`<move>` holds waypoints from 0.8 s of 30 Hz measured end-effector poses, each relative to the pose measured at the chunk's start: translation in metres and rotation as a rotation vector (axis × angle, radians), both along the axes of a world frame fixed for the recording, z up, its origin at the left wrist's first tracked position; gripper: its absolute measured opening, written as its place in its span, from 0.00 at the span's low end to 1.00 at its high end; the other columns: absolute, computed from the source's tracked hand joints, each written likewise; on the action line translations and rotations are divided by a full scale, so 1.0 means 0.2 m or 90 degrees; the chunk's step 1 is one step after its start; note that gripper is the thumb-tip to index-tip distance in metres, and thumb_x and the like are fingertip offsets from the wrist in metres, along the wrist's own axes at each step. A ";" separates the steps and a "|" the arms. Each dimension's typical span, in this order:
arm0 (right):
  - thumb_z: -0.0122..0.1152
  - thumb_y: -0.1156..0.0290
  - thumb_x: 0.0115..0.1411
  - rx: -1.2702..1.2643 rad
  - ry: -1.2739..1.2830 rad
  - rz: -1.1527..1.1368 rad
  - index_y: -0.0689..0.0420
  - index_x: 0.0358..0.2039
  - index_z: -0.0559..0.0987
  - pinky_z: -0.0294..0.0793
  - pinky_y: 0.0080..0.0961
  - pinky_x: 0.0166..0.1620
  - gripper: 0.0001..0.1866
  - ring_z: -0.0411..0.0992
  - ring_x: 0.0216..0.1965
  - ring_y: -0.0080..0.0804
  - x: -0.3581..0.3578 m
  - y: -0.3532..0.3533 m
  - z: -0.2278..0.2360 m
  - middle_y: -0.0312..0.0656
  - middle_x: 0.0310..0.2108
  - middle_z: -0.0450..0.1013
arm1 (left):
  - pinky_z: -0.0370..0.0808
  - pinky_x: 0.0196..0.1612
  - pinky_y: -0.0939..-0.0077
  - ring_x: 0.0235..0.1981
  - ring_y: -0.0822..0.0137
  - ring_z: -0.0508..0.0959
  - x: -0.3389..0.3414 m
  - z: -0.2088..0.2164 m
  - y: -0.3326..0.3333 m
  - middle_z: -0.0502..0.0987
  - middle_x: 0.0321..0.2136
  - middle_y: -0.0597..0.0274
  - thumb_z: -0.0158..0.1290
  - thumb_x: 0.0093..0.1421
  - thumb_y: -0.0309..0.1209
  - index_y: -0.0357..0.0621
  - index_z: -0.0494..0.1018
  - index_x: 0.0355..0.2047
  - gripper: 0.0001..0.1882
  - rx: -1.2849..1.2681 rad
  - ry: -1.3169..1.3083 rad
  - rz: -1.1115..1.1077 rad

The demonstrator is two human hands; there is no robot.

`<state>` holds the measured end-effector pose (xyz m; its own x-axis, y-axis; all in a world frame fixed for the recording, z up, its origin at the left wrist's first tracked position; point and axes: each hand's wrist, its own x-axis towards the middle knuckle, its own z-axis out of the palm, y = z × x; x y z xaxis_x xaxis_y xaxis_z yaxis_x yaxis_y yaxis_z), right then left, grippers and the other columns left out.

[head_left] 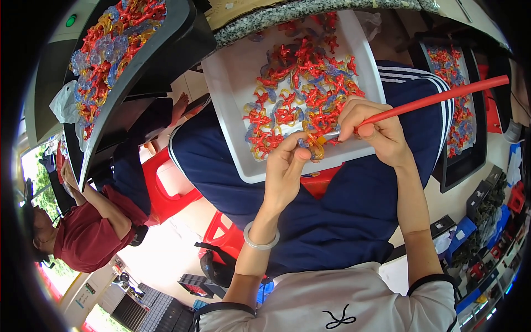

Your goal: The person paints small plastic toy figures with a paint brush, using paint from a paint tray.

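Observation:
My right hand [380,133] is closed round what looks like a slim paintbrush with a long red handle [437,98]; the handle's far end points up to the right. Its tip meets a small translucent plastic piece in blue, yellow and red [317,150], pinched between the thumb and fingers of my left hand [285,169]. Fingers partly hide both the piece and the tip. Both hands are over the near edge of a white tray [224,119] on my lap. Many similar glossy red, yellow and blue pieces [285,113] lie heaped in it.
A black tray piled with the same pieces [102,61] stands at the upper left, another black tray [442,166] at the right. A granite edge [265,22] borders the far side. A person in a dark red shirt [94,238] sits to the left, near a red stool [166,182].

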<state>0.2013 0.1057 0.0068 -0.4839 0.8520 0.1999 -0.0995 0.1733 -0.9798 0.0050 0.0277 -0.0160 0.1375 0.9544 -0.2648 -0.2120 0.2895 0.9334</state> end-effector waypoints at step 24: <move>0.68 0.73 0.51 0.350 -0.097 -0.231 0.62 0.28 0.80 0.69 0.24 0.27 0.07 0.74 0.21 0.33 -0.14 -0.13 -0.01 0.40 0.20 0.76 | 0.73 0.37 0.81 0.32 0.74 0.77 0.06 0.00 0.00 0.77 0.33 0.59 0.54 0.60 0.20 0.27 0.68 0.48 0.16 0.014 0.171 0.181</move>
<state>0.1739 0.0805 0.0051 -0.2441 0.7600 0.6024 0.1918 0.6467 -0.7382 0.0174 0.0275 -0.0155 -0.2046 0.9502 -0.2351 -0.0288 0.2343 0.9717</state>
